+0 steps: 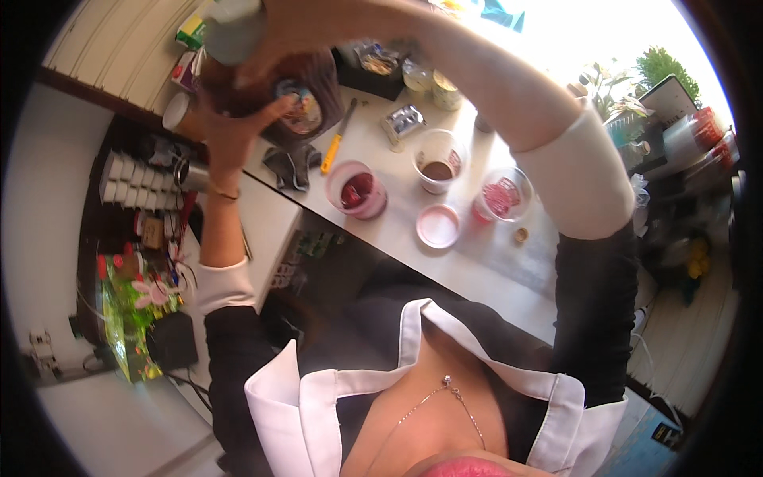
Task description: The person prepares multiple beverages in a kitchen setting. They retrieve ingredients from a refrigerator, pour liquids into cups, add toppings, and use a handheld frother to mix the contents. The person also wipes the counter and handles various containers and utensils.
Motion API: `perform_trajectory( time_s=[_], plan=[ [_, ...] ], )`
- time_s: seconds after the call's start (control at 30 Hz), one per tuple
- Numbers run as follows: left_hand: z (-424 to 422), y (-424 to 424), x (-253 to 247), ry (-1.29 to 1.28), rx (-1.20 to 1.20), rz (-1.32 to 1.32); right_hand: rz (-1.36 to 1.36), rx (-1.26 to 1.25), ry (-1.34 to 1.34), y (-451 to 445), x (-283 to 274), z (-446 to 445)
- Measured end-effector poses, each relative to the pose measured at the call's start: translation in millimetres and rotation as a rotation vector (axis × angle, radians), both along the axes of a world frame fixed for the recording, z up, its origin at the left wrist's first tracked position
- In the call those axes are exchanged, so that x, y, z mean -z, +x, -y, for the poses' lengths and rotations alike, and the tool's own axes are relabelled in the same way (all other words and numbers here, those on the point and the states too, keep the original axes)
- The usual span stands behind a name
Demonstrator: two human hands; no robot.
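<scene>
A large dark brown plastic jar [322, 98] with a printed label is held up at the upper left, over the far part of the table. My left hand [229, 134] grips its near side, thumb across the label. Stretched across the top of the view, my right hand [280, 36] is blurred and holds a pale lid-like piece [233, 36] at the jar's top; whether the two are joined cannot be told. Below stand clear plastic cups: one with dark red contents [357, 191], one with brown contents [437, 172], and one with pink contents [501, 197].
On the white table [495, 268] lie a pink round lid [438, 226], a small bottle cap [521, 235], a yellow-handled tool [331, 152] and a dark cloth [292, 167]. Farther back are a silver packet [404, 122] and a black box [369, 77]. An aquarium [122, 322] glows at left.
</scene>
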State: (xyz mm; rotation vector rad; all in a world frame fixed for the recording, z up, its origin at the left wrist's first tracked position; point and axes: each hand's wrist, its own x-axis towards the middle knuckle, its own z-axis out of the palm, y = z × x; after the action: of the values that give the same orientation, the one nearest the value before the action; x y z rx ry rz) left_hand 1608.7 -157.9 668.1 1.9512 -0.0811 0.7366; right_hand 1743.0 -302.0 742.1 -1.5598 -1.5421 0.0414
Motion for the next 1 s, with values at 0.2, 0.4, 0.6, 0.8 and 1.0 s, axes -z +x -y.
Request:
perform_trajectory(
  time_s=[0.2, 0.4, 0.6, 0.8, 1.0],
  plan=[
    [-69.5, 73.2, 130.1, 0.046, -0.194, 0.004, -0.028, 0.070, -0.119, 54.6, 102.1, -71.7],
    [-93.5, 86.7, 190.1, -0.156, -0.197, -0.089, -0.164, 0.090, -0.306, 74.4, 162.1, -114.4],
    [-91.7, 92.0, 204.5, -0.225, -0.296, -0.014, -0.310, 0.242, -0.419, 88.1, 152.9, -118.7],
    [-77.9, 85.6, 207.6, -0.233, -0.305, -0.035, -0.551, 0.669, -0.423, 142.3, 150.7, -151.7],
    [-73.3, 57.3, 217.8, -0.168, -0.211, -0.032, 0.156, 0.405, -0.666, 144.8, 190.0, -190.1]
  ],
)
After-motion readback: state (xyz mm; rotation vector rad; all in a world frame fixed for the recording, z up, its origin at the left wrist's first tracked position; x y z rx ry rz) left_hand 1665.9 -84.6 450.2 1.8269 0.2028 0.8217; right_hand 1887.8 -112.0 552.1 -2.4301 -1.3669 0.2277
